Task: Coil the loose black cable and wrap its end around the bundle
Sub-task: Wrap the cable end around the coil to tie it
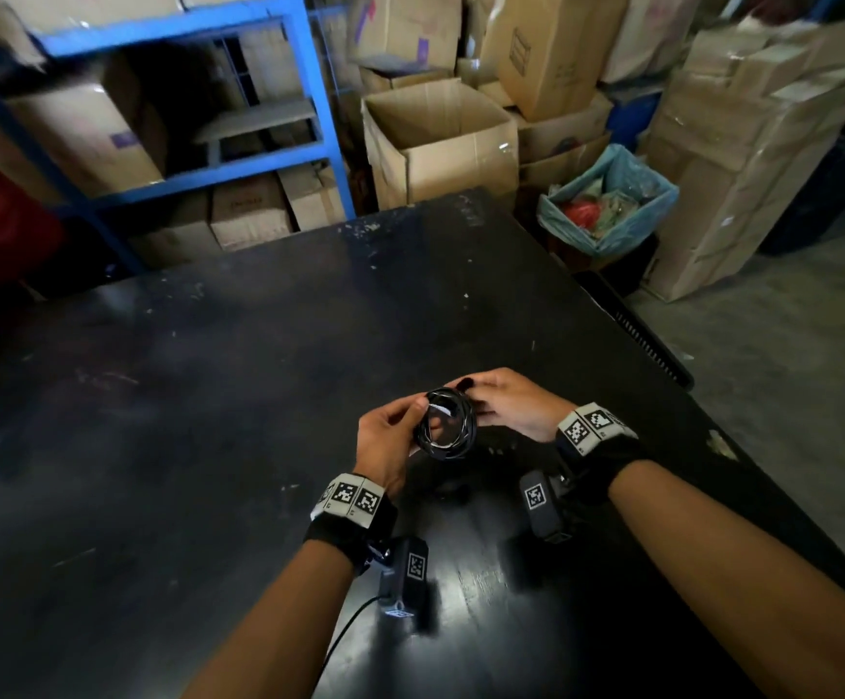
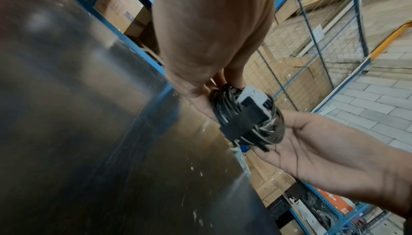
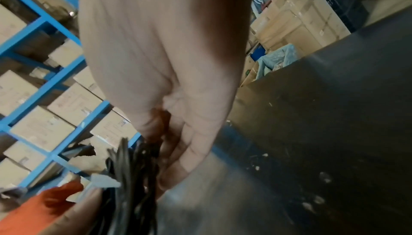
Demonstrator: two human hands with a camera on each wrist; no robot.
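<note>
The black cable (image 1: 448, 425) is wound into a small coil and held up above the dark table (image 1: 238, 375), near its front. My left hand (image 1: 410, 417) pinches the coil's left side between thumb and fingers. My right hand (image 1: 475, 400) grips the right side, fingers curled, with a black end sticking up by its fingertips. In the left wrist view a black strap (image 2: 242, 121) crosses the coil (image 2: 223, 110) beside a grey tag (image 2: 253, 93); the right hand (image 2: 312, 149) lies under it. The right wrist view shows the strands (image 3: 131, 173) blurred below my fingers (image 3: 178, 150).
Behind the table stand a blue metal rack (image 1: 309, 108) with cardboard boxes, an open carton (image 1: 440, 143) and a bin with a blue liner (image 1: 612, 204). Wrapped boxes (image 1: 743, 169) are stacked at the right. The table's right edge (image 1: 662, 355) runs close to my right arm.
</note>
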